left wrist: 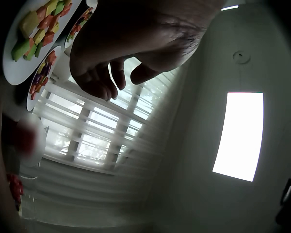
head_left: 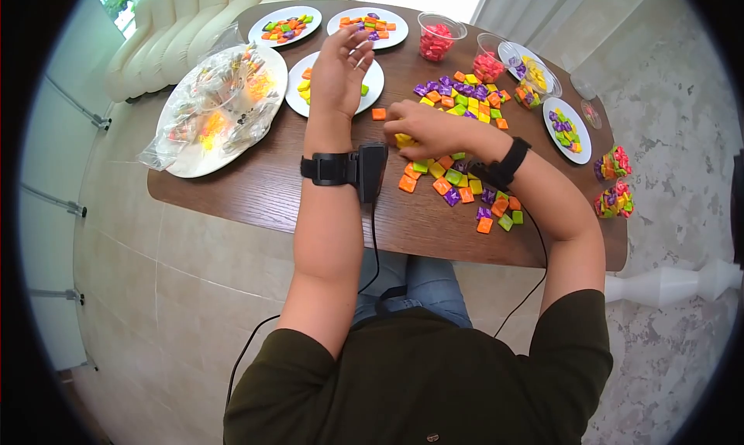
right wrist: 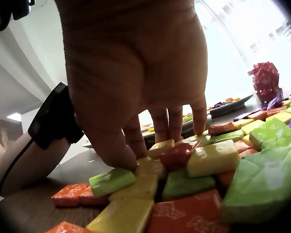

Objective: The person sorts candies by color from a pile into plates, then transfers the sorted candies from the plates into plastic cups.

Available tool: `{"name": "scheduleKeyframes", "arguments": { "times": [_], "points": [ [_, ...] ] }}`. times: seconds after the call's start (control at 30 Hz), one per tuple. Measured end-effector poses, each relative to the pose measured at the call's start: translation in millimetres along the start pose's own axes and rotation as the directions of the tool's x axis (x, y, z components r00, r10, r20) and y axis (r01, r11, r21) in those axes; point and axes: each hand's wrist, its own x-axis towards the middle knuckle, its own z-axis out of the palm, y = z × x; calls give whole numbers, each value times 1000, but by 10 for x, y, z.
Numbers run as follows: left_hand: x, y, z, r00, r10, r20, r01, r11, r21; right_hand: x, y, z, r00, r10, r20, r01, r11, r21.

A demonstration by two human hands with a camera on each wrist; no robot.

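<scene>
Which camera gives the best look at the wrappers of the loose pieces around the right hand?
The right wrist view: there the loose pieces are large, with lettering on some wrappers, though the right hand covers some. The head view shows the whole spread, but small. The left wrist view doesn't show them.

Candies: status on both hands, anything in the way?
Left hand raised, loose, empty. Right hand down at the candies, grip unclear. Candies strewn on table, crowding its fingertips.
</scene>
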Motion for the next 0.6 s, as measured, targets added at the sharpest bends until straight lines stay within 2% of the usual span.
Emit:
{"name": "scheduleKeyframes", "arguments": {
  "times": [0.03,0.1,0.17,0.23,0.27,0.3,0.33,0.37,0.4,0.43,0.5,0.57,0.6],
  "points": [
    [-27,-16,19,999,-13,40,6,986,164,-70,47,-31,998,47,34,-47,999,-5],
    [-71,-96,98,990,-70,125,3,885,465,-239,146,-72,997,76,-12,-75,997,22],
    [-60,-193,99,974,-163,158,-3,686,728,-445,221,-143,993,103,-58,-102,995,19],
    [-110,-235,144,923,-312,226,-8,571,821,-674,229,-267,976,194,-102,-194,981,7],
    [-125,-300,172,913,-336,234,-37,501,865,-785,262,-324,965,235,-116,-235,972,16],
    [-166,-373,223,871,-369,324,-132,460,878,-887,286,-385,953,273,-132,-272,962,25],
    [-226,-430,270,820,-402,407,-230,420,878,-976,294,-441,926,360,-111,-361,933,14],
    [-291,-474,316,758,-438,483,-330,380,864,-1075,332,-467,917,390,-83,-386,921,57],
    [-373,-538,392,666,-460,587,-466,358,809,-1191,378,-494,907,418,-57,-411,906,100],
    [-504,-577,503,612,-590,526,-421,320,849,-1306,424,-518,895,445,-32,-436,888,143],
    [-666,-757,633,365,-662,655,-520,439,733,-1524,470,-502,791,600,122,-612,783,115],
    [-848,-929,787,171,-744,646,-654,405,639,-1739,460,-506,681,678,276,-715,697,52],
    [-940,-1071,814,85,-707,702,-743,424,518,-1852,500,-458,622,704,342,-762,645,58]
  ]
}}
